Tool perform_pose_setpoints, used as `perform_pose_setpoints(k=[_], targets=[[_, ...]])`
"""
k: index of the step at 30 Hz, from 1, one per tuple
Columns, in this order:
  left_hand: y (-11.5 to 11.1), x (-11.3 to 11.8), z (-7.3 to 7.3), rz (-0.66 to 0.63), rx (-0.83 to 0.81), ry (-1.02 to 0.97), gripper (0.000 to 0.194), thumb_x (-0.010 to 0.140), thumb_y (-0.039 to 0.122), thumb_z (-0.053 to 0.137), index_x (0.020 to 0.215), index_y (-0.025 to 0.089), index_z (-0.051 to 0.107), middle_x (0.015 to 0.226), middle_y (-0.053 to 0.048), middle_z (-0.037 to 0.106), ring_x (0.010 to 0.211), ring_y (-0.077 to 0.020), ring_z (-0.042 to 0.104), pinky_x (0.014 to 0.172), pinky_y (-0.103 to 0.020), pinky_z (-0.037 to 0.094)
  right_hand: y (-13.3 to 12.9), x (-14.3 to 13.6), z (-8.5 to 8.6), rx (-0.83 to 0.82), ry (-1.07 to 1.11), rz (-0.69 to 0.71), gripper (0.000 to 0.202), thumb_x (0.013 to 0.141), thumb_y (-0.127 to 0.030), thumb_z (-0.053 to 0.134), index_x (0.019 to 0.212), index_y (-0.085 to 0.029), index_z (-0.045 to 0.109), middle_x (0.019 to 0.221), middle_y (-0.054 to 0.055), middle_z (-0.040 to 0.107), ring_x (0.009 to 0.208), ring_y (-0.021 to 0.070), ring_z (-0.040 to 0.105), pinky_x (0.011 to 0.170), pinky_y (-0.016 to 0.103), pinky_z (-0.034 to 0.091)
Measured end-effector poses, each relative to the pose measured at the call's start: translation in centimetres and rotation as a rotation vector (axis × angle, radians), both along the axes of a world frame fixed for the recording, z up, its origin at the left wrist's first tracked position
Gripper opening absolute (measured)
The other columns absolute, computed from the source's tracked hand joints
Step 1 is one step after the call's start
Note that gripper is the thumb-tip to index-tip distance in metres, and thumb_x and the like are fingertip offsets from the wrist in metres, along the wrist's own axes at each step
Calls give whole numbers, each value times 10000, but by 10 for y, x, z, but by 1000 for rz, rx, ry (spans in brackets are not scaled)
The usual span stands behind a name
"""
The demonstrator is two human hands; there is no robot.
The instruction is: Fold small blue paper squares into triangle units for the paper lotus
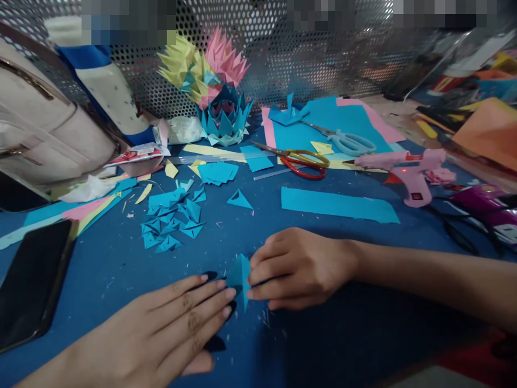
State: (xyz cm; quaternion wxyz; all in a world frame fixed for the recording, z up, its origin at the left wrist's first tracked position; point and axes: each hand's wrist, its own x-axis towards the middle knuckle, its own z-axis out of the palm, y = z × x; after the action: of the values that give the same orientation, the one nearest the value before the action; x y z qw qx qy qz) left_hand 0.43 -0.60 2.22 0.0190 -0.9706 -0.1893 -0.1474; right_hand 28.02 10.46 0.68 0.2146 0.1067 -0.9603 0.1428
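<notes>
A small folded piece of blue paper (pixel 239 276) lies on the blue table between my hands, with a crease down it. My right hand (pixel 297 269) has its fingers curled and pressed onto the paper's right edge. Stretched nearly flat, my left hand (pixel 173 323) reaches from the lower left, its fingertips at the paper's left side. Beyond them sits a loose pile of folded blue paper triangles (pixel 172 218). One single blue triangle (pixel 240 199) lies apart to the right of that pile. Farther right is a long blue paper strip (pixel 339 206).
Behind stand folded paper flowers (pixel 224 116). Red-and-yellow scissors (pixel 302 163), light blue scissors (pixel 349 143) and a pink glue gun (pixel 407 167) lie across the back. On the left are a dark phone (pixel 36 280), a glue bottle (pixel 109 89) and a pale bag (pixel 44 108).
</notes>
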Motion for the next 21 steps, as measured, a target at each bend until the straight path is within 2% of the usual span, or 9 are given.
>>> perform_pose_setpoints(k=[9, 13, 21], targets=[[5, 4, -2, 15, 10, 42, 417, 1033, 386, 495, 1307, 98, 619, 1427, -77, 561, 1375, -246, 470, 1257, -413, 133, 0, 1, 0, -3, -36, -12, 216, 991, -298, 540, 1090, -162, 675, 1033, 36, 731, 998, 135, 659, 726, 287, 507], [5, 4, -7, 17, 1, 65, 446, 1041, 404, 464, 1335, 96, 595, 1450, -88, 537, 1382, -250, 460, 1252, -407, 151, 0, 1, 0, -7, -19, -3, 206, 968, -284, 578, 1084, -146, 680, 1037, 26, 734, 987, 150, 660, 708, 297, 505], [5, 2, -8, -12, -38, 166, 587, 1047, 485, 356, 1441, 65, 467, 1542, -143, 402, 1464, -268, 321, 1247, -425, 137, 1, 0, -1, 8, -3, -10, 216, 988, -292, 542, 1080, -157, 683, 1034, 22, 738, 991, 142, 658, 707, 296, 495]])
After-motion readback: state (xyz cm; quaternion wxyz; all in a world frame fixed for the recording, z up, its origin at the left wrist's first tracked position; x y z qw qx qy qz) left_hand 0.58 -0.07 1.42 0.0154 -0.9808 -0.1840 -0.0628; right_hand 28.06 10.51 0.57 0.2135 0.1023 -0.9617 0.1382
